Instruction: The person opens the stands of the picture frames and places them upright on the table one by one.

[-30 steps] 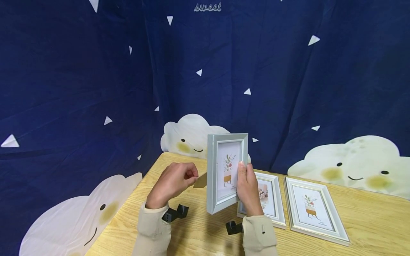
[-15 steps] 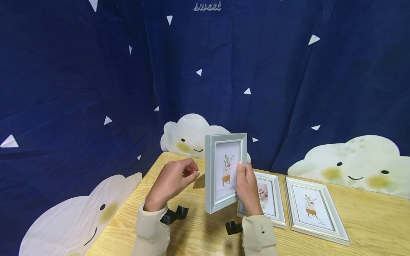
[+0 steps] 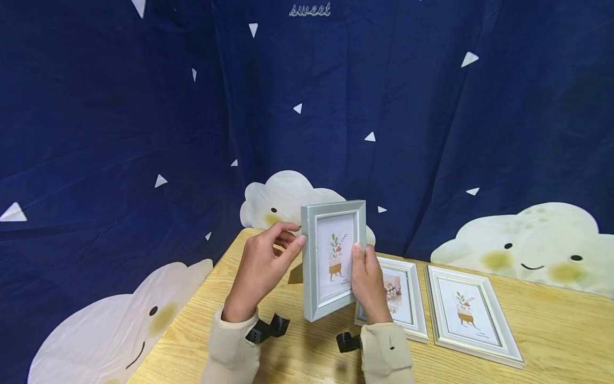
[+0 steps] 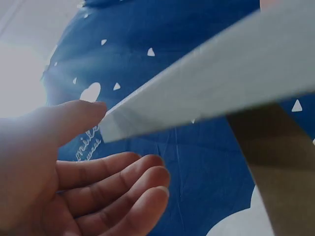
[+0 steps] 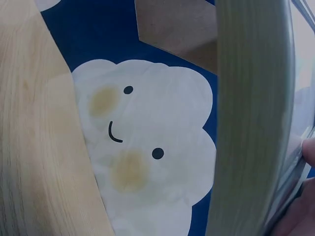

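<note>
A pale grey-blue picture frame (image 3: 333, 261) is held upright above the table, its plant print facing me. My right hand (image 3: 370, 280) grips its right side, thumb on the front and the other fingers hidden behind. At the frame's left edge is my left hand (image 3: 266, 266), thumb tip right at the upper part of that edge. In the left wrist view the left hand's fingers (image 4: 123, 191) are spread loosely below the frame's side (image 4: 211, 78), apart from it. A brown stand flap (image 4: 275, 162) sticks out from the back of the frame.
Two white picture frames lie face up on the wooden table (image 3: 551, 320): one with a floral print (image 3: 400, 298), partly behind my right hand, and one with a plant print (image 3: 475, 314) farther right. A dark blue curtain (image 3: 384, 80) with white clouds hangs behind the table.
My left hand has risen from beside the stand flap to the frame's upper left edge, its fingers opening from a curl. The held frame has shifted slightly left in my right hand.
</note>
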The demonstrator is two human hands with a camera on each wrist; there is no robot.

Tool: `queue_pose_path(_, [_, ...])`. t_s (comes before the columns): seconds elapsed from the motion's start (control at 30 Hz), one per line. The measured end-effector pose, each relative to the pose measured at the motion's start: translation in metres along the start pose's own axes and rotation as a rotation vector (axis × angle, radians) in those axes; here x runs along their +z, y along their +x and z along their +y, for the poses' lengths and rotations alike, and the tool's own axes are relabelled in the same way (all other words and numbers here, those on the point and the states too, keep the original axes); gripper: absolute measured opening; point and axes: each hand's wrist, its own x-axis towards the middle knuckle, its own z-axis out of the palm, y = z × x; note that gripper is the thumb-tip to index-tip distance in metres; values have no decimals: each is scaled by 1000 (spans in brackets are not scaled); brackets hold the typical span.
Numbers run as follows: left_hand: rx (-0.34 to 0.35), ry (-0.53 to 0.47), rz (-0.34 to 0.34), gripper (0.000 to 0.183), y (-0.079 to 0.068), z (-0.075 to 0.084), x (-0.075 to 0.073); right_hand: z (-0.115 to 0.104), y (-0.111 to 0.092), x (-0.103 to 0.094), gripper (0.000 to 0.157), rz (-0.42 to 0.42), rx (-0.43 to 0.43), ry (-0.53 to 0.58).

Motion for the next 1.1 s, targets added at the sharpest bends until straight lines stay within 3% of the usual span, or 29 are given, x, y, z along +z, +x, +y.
queue_pose_path(0.3, [-44,-17,36,26,0,3,0,-1,-2,5,40,-15,-29,-22])
queue_pose_path(0.63, [-41,17,62,23,-1,2,-2,1,-2,7,42,-43,-20,-8])
queue_pose_path(0.9, [-70,78,27,23,-1,-2,-5,5,0,5,42,-53,-24,-30])
queue_pose_path(1.1, [-138,147,-52,23,-2,-7,-10,8,1,3,41,-99,15,-28])
